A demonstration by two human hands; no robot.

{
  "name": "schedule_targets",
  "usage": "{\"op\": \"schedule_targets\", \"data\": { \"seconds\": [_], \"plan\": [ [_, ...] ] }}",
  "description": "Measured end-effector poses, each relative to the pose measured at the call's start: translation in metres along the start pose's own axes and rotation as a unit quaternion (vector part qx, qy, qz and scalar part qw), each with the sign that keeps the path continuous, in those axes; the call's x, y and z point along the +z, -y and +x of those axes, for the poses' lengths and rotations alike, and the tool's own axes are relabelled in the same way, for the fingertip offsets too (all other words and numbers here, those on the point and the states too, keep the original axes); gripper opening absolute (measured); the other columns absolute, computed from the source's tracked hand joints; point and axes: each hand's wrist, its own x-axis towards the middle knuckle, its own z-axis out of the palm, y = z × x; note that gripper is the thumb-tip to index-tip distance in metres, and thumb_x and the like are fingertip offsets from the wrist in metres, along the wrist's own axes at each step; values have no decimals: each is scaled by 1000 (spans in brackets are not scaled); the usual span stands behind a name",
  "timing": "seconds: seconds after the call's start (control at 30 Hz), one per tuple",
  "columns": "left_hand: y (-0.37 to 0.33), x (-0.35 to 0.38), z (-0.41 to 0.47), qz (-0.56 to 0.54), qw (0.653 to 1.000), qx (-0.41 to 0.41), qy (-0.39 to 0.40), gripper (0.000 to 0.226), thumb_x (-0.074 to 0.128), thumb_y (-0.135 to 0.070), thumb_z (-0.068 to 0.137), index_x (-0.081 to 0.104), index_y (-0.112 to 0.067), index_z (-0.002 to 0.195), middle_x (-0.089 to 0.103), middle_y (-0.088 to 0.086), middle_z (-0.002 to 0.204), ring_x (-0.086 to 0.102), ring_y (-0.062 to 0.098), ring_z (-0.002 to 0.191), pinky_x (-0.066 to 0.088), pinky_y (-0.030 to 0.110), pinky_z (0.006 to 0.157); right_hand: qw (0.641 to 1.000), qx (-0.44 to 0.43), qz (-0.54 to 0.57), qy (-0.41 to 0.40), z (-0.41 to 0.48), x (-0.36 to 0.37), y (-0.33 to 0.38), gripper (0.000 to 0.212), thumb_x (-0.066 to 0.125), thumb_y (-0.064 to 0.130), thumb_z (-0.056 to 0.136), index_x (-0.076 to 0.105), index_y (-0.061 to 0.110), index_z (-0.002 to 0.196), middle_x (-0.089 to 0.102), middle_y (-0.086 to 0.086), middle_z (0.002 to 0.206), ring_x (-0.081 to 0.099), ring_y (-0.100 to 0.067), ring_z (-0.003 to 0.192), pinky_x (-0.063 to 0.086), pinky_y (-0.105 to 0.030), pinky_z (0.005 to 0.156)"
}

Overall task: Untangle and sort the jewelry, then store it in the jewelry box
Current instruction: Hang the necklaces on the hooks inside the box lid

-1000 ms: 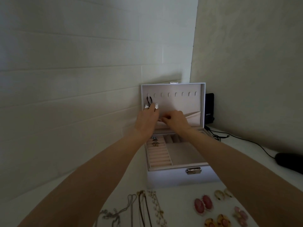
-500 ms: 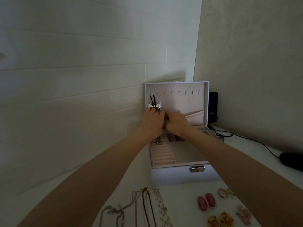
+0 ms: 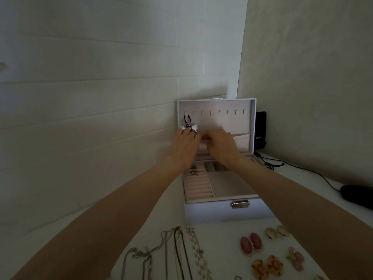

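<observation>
The white jewelry box (image 3: 228, 213) stands open, its lid (image 3: 254, 126) upright against the wall. A black cord necklace with a white bow pendant (image 3: 189, 127) hangs from the leftmost hook in the lid. My left hand (image 3: 186, 147) reaches up to it, fingertips pinching the pendant's lower edge. Close beside it, my right hand (image 3: 222, 147) is curled at the top edge of the lid's fabric pocket (image 3: 242, 139) and pinches it; the fingertips are blurred. Small rings (image 3: 193, 170) sit in the box's ring rolls.
On the white table in front of the box lie a silver chain (image 3: 145, 257), a dark cord necklace (image 3: 179, 249) and a gold beaded chain (image 3: 198, 255). Pink earrings (image 3: 251, 243), clear ones (image 3: 276, 232), yellow ones (image 3: 268, 265) lie right. A black device (image 3: 260, 132) and cable (image 3: 302, 168) sit behind.
My left hand has slid down below the bow pendant, which now hangs in plain sight on its cord. My right hand has closed in beside the left at the pocket edge.
</observation>
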Motion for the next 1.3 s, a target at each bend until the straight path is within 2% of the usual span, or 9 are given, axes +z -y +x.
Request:
{"op": "schedule_targets", "data": {
  "seconds": [0.13, 0.33, 0.47, 0.57, 0.67, 0.77, 0.97, 1.13, 1.3],
  "plan": [
    [5, -7, -16, -37, 998, 10, -58, 41, 69, -7, 62, 62, -9, 102, 62, 8, 99, 56, 26, 94, 41, 34, 76, 998, -30, 11, -58, -11, -10, 7, 30, 53, 1, 81, 64, 9, 109, 63, -10, 108, 51, -28, 103, 36, -36, 85],
    [12, -35, -60, -134, 990, 38, -23, 19, 53, -6, 82, 58, -3, 100, 59, 15, 99, 55, 34, 94, 34, 37, 74, 996, -79, 45, 8, -44, -30, 37, 28, 53, 2, 85, 62, 9, 111, 60, -10, 112, 54, -25, 105, 42, -35, 91],
    [20, -67, -93, -199, 962, -73, 170, 22, 51, -30, 94, 53, -10, 103, 59, 6, 103, 57, 27, 95, 40, 32, 76, 995, -76, 45, 50, -68, -46, 56, 26, 53, 5, 87, 63, 9, 111, 58, -9, 114, 53, -24, 107, 39, -28, 85],
    [36, -85, -117, -194, 909, -77, 360, 46, 59, -51, 87, 62, -5, 89, 68, 2, 84, 63, 16, 72, 45, 25, 65, 994, -69, 43, 80, -83, -56, 68, 23, 53, 7, 89, 64, 11, 109, 56, -7, 112, 54, -23, 104, 34, -24, 77],
    [51, -92, -144, -194, 832, -99, 511, 43, 72, -48, 77, 63, -7, 75, 67, -1, 75, 65, 12, 62, 49, 18, 56, 992, -71, 51, 94, -98, -63, 78, 22, 52, 7, 90, 64, 12, 107, 55, -5, 111, 54, -21, 98, 32, -22, 75],
    [50, -95, -174, -159, 774, -125, 601, 39, 80, -36, 73, 61, -3, 80, 66, 3, 77, 67, 18, 72, 54, 25, 68, 990, -79, 63, 102, -111, -69, 89, 22, 51, 5, 89, 66, 11, 103, 57, -5, 112, 53, -19, 95, 38, -25, 78],
    [46, -101, -201, -175, 789, -152, 570, 41, 82, -22, 72, 44, -8, 68, 61, 5, 70, 64, 21, 72, 55, 39, 88, 986, -87, 66, 127, -124, -76, 104, 22, 50, 4, 87, 67, 14, 98, 56, -3, 108, 50, -14, 88, 41, -26, 79],
    [46, -90, -213, -205, 816, -149, 519, 29, 81, -15, 73, 53, -6, 67, 56, 4, 69, 58, 11, 56, 57, 23, 61, 986, -87, 64, 125, -127, -81, 108, 20, 52, 7, 90, 68, 15, 97, 59, -3, 109, 57, -18, 93, 43, -25, 81],
    [55, -92, -217, -251, 792, -146, 538, 24, 72, -14, 83, 53, -11, 68, 57, 2, 67, 57, 7, 57, 49, 13, 47, 984, -88, 62, 140, -132, -84, 112, 24, 47, 6, 92, 69, 12, 97, 66, -4, 107, 59, -17, 96, 42, -22, 79]
  ]
}}
